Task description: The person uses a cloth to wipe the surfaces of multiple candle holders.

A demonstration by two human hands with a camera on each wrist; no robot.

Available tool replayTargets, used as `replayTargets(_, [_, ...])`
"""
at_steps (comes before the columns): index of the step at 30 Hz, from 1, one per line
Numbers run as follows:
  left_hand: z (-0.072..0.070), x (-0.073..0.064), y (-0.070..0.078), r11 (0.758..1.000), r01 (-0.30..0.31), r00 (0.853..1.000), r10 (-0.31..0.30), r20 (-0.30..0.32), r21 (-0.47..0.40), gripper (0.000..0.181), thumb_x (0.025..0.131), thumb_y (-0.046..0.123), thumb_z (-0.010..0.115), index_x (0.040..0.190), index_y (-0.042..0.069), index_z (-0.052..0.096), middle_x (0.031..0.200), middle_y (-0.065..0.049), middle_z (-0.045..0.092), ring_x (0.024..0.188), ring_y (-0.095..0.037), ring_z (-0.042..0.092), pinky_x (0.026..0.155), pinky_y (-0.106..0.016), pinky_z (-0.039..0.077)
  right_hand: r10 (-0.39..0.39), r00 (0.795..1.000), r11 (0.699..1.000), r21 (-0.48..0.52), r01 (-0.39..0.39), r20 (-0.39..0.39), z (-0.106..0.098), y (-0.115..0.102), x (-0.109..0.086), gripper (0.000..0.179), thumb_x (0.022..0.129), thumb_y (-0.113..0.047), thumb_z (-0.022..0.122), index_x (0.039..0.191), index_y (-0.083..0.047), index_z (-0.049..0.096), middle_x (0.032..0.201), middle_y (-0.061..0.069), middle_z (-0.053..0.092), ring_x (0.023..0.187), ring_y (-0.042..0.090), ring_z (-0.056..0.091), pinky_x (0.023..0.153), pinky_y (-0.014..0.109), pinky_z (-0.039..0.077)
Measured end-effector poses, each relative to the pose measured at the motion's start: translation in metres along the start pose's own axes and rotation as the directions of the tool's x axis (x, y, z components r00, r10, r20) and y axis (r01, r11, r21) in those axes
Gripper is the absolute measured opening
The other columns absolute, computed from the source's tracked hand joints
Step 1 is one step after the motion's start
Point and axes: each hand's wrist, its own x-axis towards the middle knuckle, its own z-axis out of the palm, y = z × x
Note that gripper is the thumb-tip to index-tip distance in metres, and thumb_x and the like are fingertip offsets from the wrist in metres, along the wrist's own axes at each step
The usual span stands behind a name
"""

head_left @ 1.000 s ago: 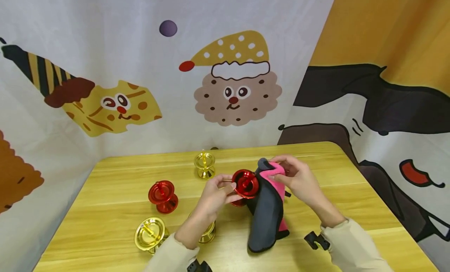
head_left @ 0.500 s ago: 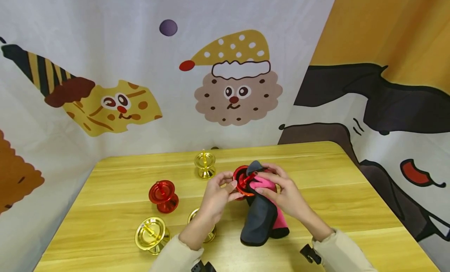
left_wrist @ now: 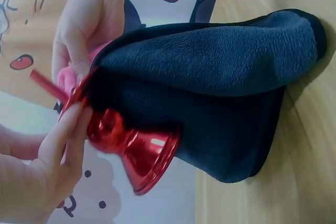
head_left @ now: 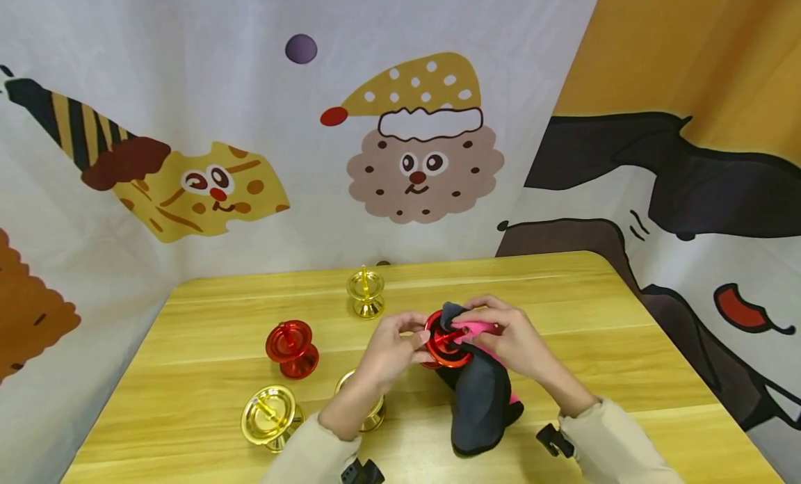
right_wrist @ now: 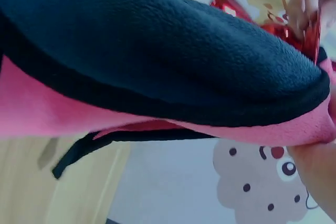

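Note:
My left hand (head_left: 392, 345) pinches the rim of a shiny red candle holder (left_wrist: 149, 153), which is tilted, with its flared foot showing in the left wrist view. A spike rises from the middle of its dish. My right hand (head_left: 510, 334) grips a two-sided cloth (head_left: 478, 400), dark grey on one face and pink on the other, with black edging. Bunched cloth lies inside the dish beside the spike, under the right fingers. The rest of the cloth (right_wrist: 157, 56) hangs down toward the table.
On the wooden table (head_left: 576, 296) stand another red candle holder (head_left: 290, 345) and a gold one (head_left: 269, 414) to the left. One gold holder (head_left: 366, 289) is at the back, and another (head_left: 374, 414) is partly behind the left forearm. A printed curtain (head_left: 238, 87) hangs behind.
The right hand has moved left with the cloth, from beside the holder onto its dish. Both hands and the holder have then shifted slightly right and toward me. The other holders stay put.

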Motion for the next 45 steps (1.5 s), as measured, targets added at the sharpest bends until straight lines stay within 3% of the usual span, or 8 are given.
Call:
replayTargets(7, [0.002,0.002,-0.004,0.998,-0.032,0.996,0.028,-0.081,-0.054,0.022,0.090,-0.010,0.046,0.111,-0.014,0.051,0.101,-0.020,0.049,0.079,-0.022,0.060,0.069,-0.032,0.056,0.140,0.986,0.989,-0.040,-0.145,-0.091,0.014,-0.006,-0.007,0.029,0.069,0.015,0.069,0.092,-0.003,0.068,0.104,0.015,0.056,0.087,0.025,0.055,0.064,0.022,0.051])
replayTargets(14, [-0.001,0.004,-0.003,0.976,-0.067,0.995,0.050,0.086,0.206,0.024,0.090,-0.010,0.047,0.110,-0.013,0.058,0.095,-0.018,0.059,0.070,-0.019,0.059,0.059,-0.032,0.056,-0.074,0.995,0.996,-0.053,0.077,0.060,0.008,-0.002,0.001,0.034,0.068,0.023,0.064,0.086,-0.005,0.070,0.103,0.013,0.057,0.086,0.024,0.058,0.062,0.023,0.053])
replayTargets(18, [-0.001,0.005,-0.005,0.958,-0.066,0.997,0.049,0.066,0.281,0.022,0.090,-0.008,0.048,0.109,-0.011,0.059,0.094,-0.016,0.060,0.069,-0.017,0.058,0.059,-0.032,0.055,-0.104,0.989,0.991,-0.070,0.111,0.102,0.007,-0.002,0.004,0.036,0.068,0.023,0.063,0.087,-0.007,0.070,0.102,0.012,0.058,0.086,0.025,0.059,0.065,0.025,0.054])
replayTargets(26, [-0.001,0.006,-0.003,0.998,0.003,0.997,0.001,-0.079,0.055,0.020,0.090,-0.009,0.045,0.109,-0.014,0.050,0.098,-0.019,0.050,0.073,-0.019,0.059,0.065,-0.030,0.056,0.127,0.992,0.987,-0.093,-0.128,-0.011,0.008,-0.003,-0.002,0.034,0.068,0.017,0.067,0.096,-0.004,0.068,0.099,0.009,0.058,0.081,0.020,0.056,0.061,0.024,0.050])
replayTargets(30, [-0.001,0.004,-0.002,0.999,0.022,0.999,-0.021,-0.025,0.042,0.024,0.088,-0.010,0.047,0.112,-0.013,0.047,0.097,-0.019,0.049,0.075,-0.020,0.060,0.067,-0.031,0.056,0.126,0.992,0.987,-0.100,-0.127,-0.012,0.008,-0.004,-0.002,0.033,0.069,0.018,0.066,0.094,-0.004,0.067,0.101,0.011,0.057,0.084,0.022,0.057,0.066,0.025,0.052])
replayTargets(36, [-0.005,0.006,0.003,0.982,0.012,0.994,-0.033,0.108,0.190,0.023,0.092,0.002,0.052,0.111,-0.009,0.055,0.085,-0.015,0.055,0.066,-0.021,0.061,0.064,-0.035,0.056,0.014,0.999,0.997,-0.071,-0.011,0.036,0.005,-0.005,0.002,0.038,0.070,0.025,0.059,0.087,-0.007,0.069,0.104,0.012,0.057,0.084,0.024,0.059,0.062,0.024,0.052])
replayTargets(40, [-0.004,0.007,0.002,0.977,0.019,0.996,-0.037,0.081,0.211,0.016,0.092,0.000,0.050,0.103,-0.010,0.056,0.079,-0.013,0.056,0.063,-0.021,0.061,0.063,-0.035,0.056,0.016,0.999,0.995,-0.100,-0.012,0.044,0.005,-0.004,0.003,0.037,0.069,0.023,0.060,0.088,-0.007,0.069,0.102,0.011,0.058,0.085,0.024,0.060,0.064,0.025,0.052])
replayTargets(45, [-0.001,0.005,-0.004,0.996,0.007,1.000,-0.005,-0.027,0.091,0.014,0.091,-0.004,0.049,0.101,-0.014,0.050,0.080,-0.014,0.054,0.063,-0.022,0.062,0.067,-0.036,0.056,0.131,0.991,0.978,-0.163,-0.133,-0.024,0.009,-0.006,-0.001,0.031,0.068,0.014,0.071,0.092,-0.006,0.066,0.096,0.006,0.058,0.084,0.020,0.057,0.068,0.029,0.052])
